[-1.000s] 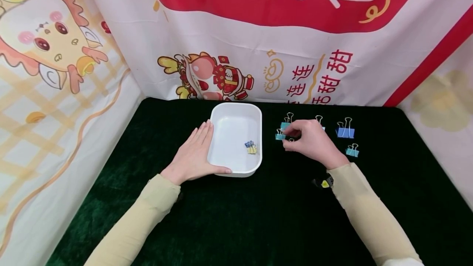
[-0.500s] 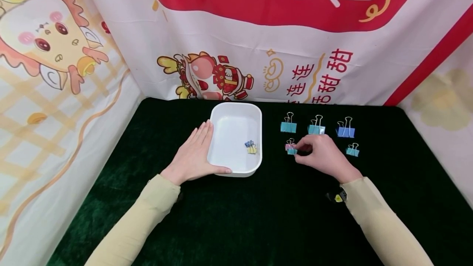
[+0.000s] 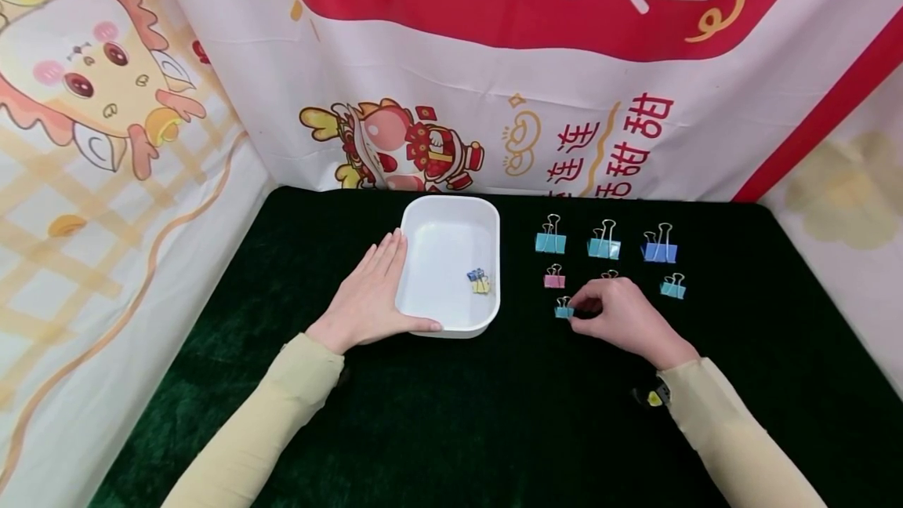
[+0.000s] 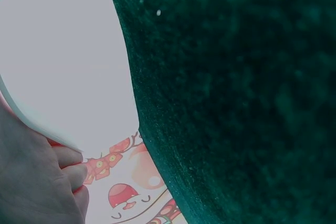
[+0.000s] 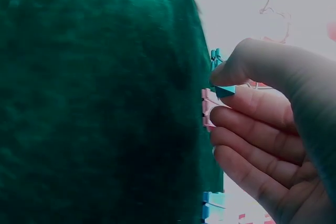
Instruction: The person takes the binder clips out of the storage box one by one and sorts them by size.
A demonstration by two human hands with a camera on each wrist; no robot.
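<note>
My right hand pinches a small teal binder clip between thumb and index finger, low over the dark green cloth. In the right wrist view the teal clip's corner shows at the fingertips. Just behind it stands a pink binder clip. Another clip's wire handle peeks out behind the hand, its body hidden. My left hand lies along the left side of a white box, fingers straight, thumb over the near rim. Inside the box are a blue clip and a yellow clip.
Along the back right, two larger teal clips and a large blue clip stand in a row. A small teal clip sits in front of the blue one. Printed curtains hang at the table's back edge.
My right hand has moved the small teal clip toward me, from beside the back row, past the pink clip, to in front of it. The left hand and the box have stayed put.
</note>
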